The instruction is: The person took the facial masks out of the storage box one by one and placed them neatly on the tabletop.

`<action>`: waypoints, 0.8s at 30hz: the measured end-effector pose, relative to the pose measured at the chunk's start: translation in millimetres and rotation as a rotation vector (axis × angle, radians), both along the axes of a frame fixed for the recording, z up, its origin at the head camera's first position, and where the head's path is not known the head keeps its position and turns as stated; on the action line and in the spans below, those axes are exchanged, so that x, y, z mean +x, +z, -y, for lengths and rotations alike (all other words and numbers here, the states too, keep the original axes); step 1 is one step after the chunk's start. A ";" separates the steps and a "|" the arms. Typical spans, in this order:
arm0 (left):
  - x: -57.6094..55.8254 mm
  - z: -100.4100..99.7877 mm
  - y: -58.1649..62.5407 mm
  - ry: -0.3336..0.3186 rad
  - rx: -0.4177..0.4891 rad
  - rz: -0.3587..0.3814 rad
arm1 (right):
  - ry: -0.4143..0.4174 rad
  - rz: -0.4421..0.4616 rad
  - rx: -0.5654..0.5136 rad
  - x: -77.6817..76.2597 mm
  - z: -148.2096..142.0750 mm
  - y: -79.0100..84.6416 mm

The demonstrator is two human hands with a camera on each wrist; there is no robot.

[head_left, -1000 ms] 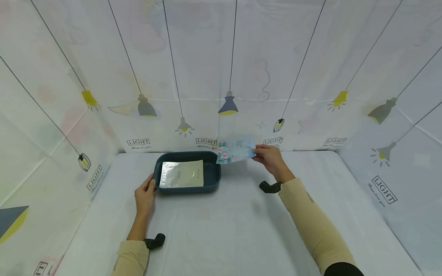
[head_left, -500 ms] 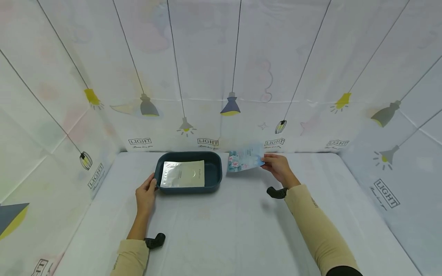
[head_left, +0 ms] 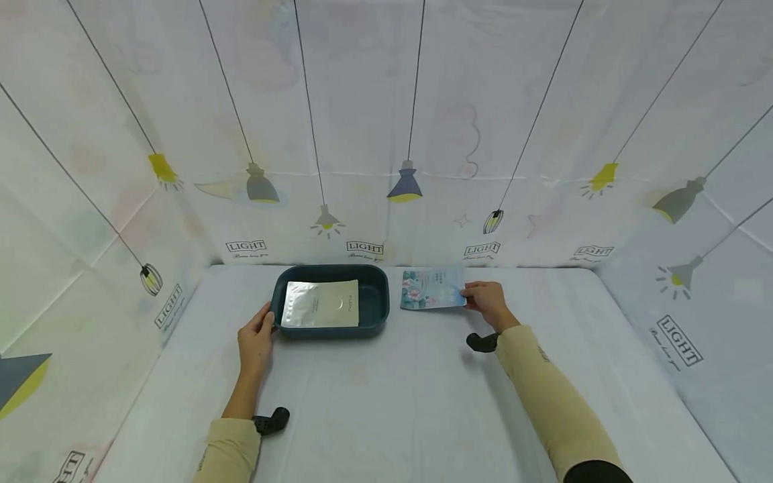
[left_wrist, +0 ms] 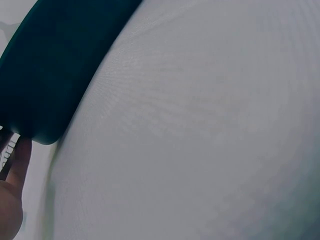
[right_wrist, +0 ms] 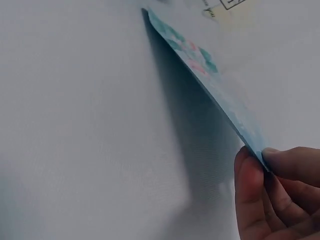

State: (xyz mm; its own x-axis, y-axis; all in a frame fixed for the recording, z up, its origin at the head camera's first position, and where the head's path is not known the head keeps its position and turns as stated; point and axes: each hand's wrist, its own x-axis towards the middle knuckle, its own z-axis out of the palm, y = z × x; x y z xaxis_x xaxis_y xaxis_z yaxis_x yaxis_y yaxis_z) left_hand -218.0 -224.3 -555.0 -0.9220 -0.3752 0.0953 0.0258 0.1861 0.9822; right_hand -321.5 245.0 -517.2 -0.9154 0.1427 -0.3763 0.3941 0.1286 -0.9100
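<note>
A dark teal rectangular tray (head_left: 329,268) stands on the white-covered table near the back wall. My left hand (head_left: 255,342) holds its left end, the thumb at the near corner; the left wrist view shows the thumb (left_wrist: 21,160) against the tray's end wall. Inside lies a flat silver-and-cream packet (head_left: 320,304) with small print. Right of the tray, my right hand (head_left: 486,302) pinches a flat blue, flower-printed packet (head_left: 432,288) by its right edge. In the right wrist view the packet slants, its far end down close over the table and the pinched end raised.
The white cloth-covered table (head_left: 362,402) runs back to a wall sheet (head_left: 338,100) printed with hanging lamps. Side sheets flank it left and right. A black wrist mount (head_left: 272,421) sits on the left wrist, another mount (head_left: 483,342) on the right.
My right hand has carried the blue packet from the tray's right rim away to the right and down towards the table. The left hand and tray have stayed in place.
</note>
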 end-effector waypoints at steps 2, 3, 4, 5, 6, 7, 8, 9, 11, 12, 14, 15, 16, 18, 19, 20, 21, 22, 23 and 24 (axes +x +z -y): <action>0.3 -0.6 0.5 0.003 0.002 0.000 | -0.015 -0.002 0.065 -0.2 0.7 -2.5; 0.4 -0.8 0.6 0.004 0.005 -0.002 | -0.020 -0.001 0.094 -0.3 1.3 -3.5; 0.7 -1.1 0.8 0.002 0.004 -0.005 | -0.023 0.002 0.123 -0.4 2.1 -4.3; 0.9 -1.4 1.0 0.001 0.005 -0.006 | -0.027 0.007 0.150 -0.6 2.7 -5.1; 1.2 -1.6 0.9 0.000 0.006 -0.009 | -0.030 0.011 0.176 -0.7 3.3 -5.8; 1.3 -1.7 0.8 0.001 0.009 -0.008 | -0.033 0.015 0.198 -1.0 3.9 -6.5; 1.5 -1.7 0.8 0.000 0.007 -0.009 | -0.031 0.017 0.223 -1.3 4.2 -7.3; 1.8 -1.7 0.8 0.000 0.008 -0.008 | -0.029 0.015 0.240 -1.5 4.3 -7.9; 2.3 -1.9 0.8 -0.001 0.011 -0.006 | -0.021 0.015 0.280 -1.8 4.0 -9.6; 2.4 -1.8 0.7 -0.003 0.010 -0.007 | -0.016 0.014 0.298 -1.7 3.7 -10.3; 2.5 -1.9 0.9 -0.005 0.015 -0.007 | -0.004 0.010 0.325 -1.6 3.1 -11.9; 2.3 -1.9 0.8 -0.005 0.020 -0.007 | 0.002 0.009 0.333 -1.4 2.8 -12.6; 2.1 -1.9 0.9 -0.005 0.024 -0.009 | 0.005 0.012 0.340 -1.4 2.5 -13.1; 1.6 -1.6 0.5 -0.009 0.024 -0.012 | 0.009 0.018 0.337 -1.6 2.2 -13.6; 1.3 -1.6 0.6 -0.007 0.028 -0.009 | 0.012 0.023 0.335 -1.7 2.2 -13.4; 1.2 -1.4 0.9 -0.006 0.028 -0.004 | 0.017 0.026 0.332 -1.7 2.3 -12.5; 1.4 -1.3 1.6 -0.007 0.028 0.001 | 0.022 0.030 0.332 -1.6 2.5 -11.2; 1.8 -1.1 2.7 -0.010 0.030 0.006 | 0.026 0.035 0.332 -1.4 2.9 -9.4; 2.5 -1.1 4.5 -0.014 0.033 0.011 | 0.029 0.037 0.333 -1.0 3.4 -7.3; 3.5 -1.3 7.1 -0.017 0.038 0.016 | 0.032 0.039 0.337 -0.6 3.8 -4.9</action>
